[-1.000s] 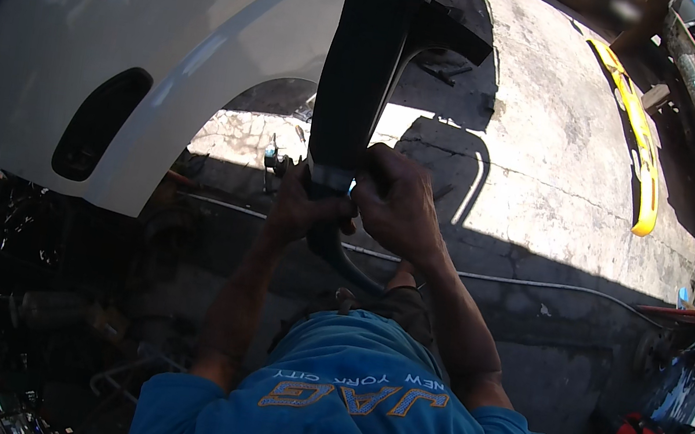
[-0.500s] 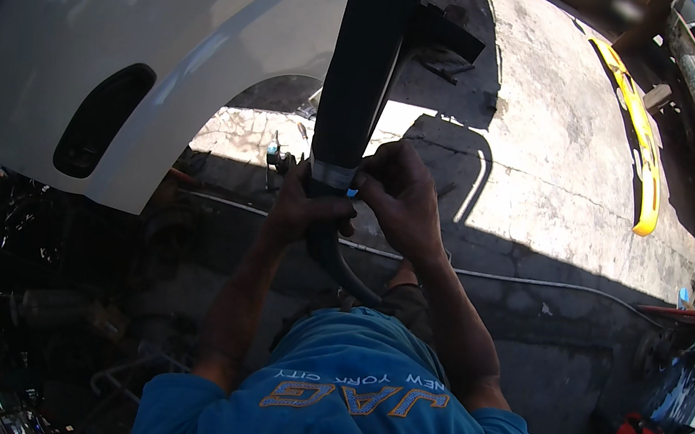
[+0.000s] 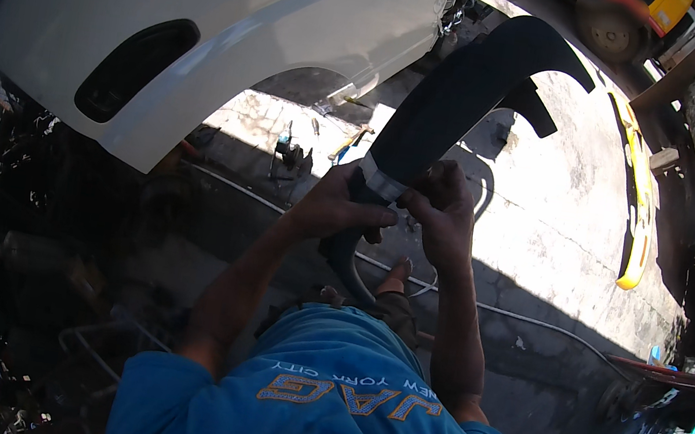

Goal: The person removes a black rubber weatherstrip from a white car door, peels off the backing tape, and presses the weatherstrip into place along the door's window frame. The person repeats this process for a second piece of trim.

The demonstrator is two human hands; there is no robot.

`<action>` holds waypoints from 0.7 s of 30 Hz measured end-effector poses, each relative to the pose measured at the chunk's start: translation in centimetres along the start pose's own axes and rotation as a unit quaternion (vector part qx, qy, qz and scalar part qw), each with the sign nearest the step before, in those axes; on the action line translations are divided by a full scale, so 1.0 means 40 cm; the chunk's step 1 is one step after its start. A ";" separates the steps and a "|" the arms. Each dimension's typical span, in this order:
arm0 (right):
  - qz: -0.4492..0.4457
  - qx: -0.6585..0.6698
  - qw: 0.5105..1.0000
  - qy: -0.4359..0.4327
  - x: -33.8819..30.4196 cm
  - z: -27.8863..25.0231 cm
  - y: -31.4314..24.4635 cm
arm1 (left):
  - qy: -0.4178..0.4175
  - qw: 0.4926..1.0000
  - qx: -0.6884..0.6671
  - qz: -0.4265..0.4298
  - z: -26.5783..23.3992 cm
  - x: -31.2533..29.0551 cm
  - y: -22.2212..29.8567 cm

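Outdoors on a sunlit concrete yard (image 3: 558, 238), one person in a blue shirt holds one long black curved trim piece (image 3: 462, 100) with two hands. One pale band of tape (image 3: 384, 179) wraps the trim piece near its lower end, right where the hands meet.

The left hand (image 3: 336, 206) is closed around the lower end of the trim piece, fingers curled over it just below the tape. The right hand (image 3: 443, 204) is nearly closed too, its fingertips pinched at the edge of the tape band on the trim piece; whether it grips the tape itself or only the plastic under it cannot be told.

The trim piece rises from the hands up and to the right, ending in a hooked tip over the bright concrete.

One white car body panel (image 3: 242, 16) with one dark oval opening fills the upper left. One yellow bumper strip (image 3: 642, 205) lies on the ground at the right. One thin hose (image 3: 529, 318) runs across the concrete below the hands. A few small tools (image 3: 290, 151) lie in the shade near the white panel; they are too small to count surely. Dark clutter lies in deep shadow at the left.
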State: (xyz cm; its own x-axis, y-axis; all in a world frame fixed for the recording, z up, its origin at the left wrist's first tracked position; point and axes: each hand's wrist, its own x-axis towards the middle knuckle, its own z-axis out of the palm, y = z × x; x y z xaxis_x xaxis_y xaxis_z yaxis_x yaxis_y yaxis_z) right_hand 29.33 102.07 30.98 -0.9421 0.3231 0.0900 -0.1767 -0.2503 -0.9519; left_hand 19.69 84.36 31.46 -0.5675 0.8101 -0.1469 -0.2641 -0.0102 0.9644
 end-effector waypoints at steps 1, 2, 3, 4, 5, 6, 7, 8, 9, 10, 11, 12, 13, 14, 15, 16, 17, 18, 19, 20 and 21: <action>0.001 0.019 1.000 0.000 0.001 0.000 0.005 | -0.003 1.000 0.003 0.008 0.000 0.000 -0.004; -0.004 0.045 0.999 0.000 0.002 0.002 0.012 | -0.008 1.000 0.007 0.014 -0.001 0.002 -0.007; -0.009 0.071 0.997 0.000 0.002 0.006 0.019 | -0.006 1.000 0.011 0.023 0.000 0.002 -0.010; -0.015 0.096 0.995 0.001 0.003 0.009 0.027 | -0.005 0.999 0.015 0.032 0.000 0.003 -0.014; -0.011 0.101 0.995 0.000 0.006 0.008 0.037 | -0.004 0.999 0.019 0.041 0.001 0.003 -0.017; -0.008 0.106 0.994 0.000 0.010 0.005 0.048 | 0.000 0.999 0.023 0.033 0.000 0.003 -0.020; -0.005 0.110 0.994 -0.001 0.013 0.005 0.053 | 0.004 0.999 0.027 0.025 -0.003 0.002 -0.022; 0.001 0.124 0.992 0.005 0.015 0.013 0.053 | 0.007 0.999 0.031 0.016 -0.007 0.001 -0.026; 0.007 0.138 0.990 0.010 0.017 0.023 0.054 | 0.005 1.000 0.021 0.014 -0.009 0.001 -0.033; 0.012 0.151 0.988 0.015 0.016 0.028 0.054 | 0.003 1.000 0.012 0.011 -0.011 0.001 -0.041; 0.030 0.158 0.987 0.009 0.013 0.029 0.054 | 0.001 1.000 0.004 0.008 -0.014 0.000 -0.046; 0.047 0.165 0.985 0.002 0.010 0.029 0.055 | 0.006 1.000 -0.007 0.006 -0.015 -0.001 -0.047; 0.064 0.172 0.983 -0.005 0.007 0.029 0.056 | 0.012 1.000 -0.017 0.004 -0.015 -0.002 -0.047; 0.056 0.174 0.983 -0.001 0.002 0.025 0.059 | 0.015 1.000 -0.027 0.002 -0.014 -0.001 -0.046; 0.049 0.176 0.983 0.003 -0.004 0.021 0.065 | 0.021 0.999 -0.040 0.003 -0.015 -0.001 -0.045; 0.041 0.177 0.983 0.007 -0.009 0.017 0.068 | 0.027 0.998 -0.053 0.005 -0.019 -0.002 -0.044; 0.034 0.162 0.986 0.002 -0.013 0.020 0.063 | 0.034 0.997 -0.064 0.006 -0.025 -0.005 -0.043; 0.027 0.147 0.989 -0.004 -0.016 0.026 0.053 | 0.024 0.996 -0.084 0.007 -0.033 -0.005 -0.046; 0.020 0.132 0.991 -0.009 -0.019 0.032 0.042 | 0.013 0.994 -0.105 0.007 -0.042 -0.003 -0.053; 0.015 0.111 0.994 -0.006 -0.021 0.037 0.037 | 0.003 0.992 -0.125 0.006 -0.047 -0.004 -0.056; 0.010 0.090 0.996 -0.002 -0.022 0.041 0.031 | 0.003 0.992 -0.129 0.002 -0.049 -0.006 -0.057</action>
State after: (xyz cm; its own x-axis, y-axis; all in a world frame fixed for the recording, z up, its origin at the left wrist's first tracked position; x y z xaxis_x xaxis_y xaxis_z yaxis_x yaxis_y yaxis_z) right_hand 29.48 99.97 30.19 -0.9472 0.3120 0.0734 -0.2059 -0.4168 -0.8854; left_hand 18.89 83.03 28.88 -0.5742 0.8058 -0.1448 -0.4511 -0.1639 0.8773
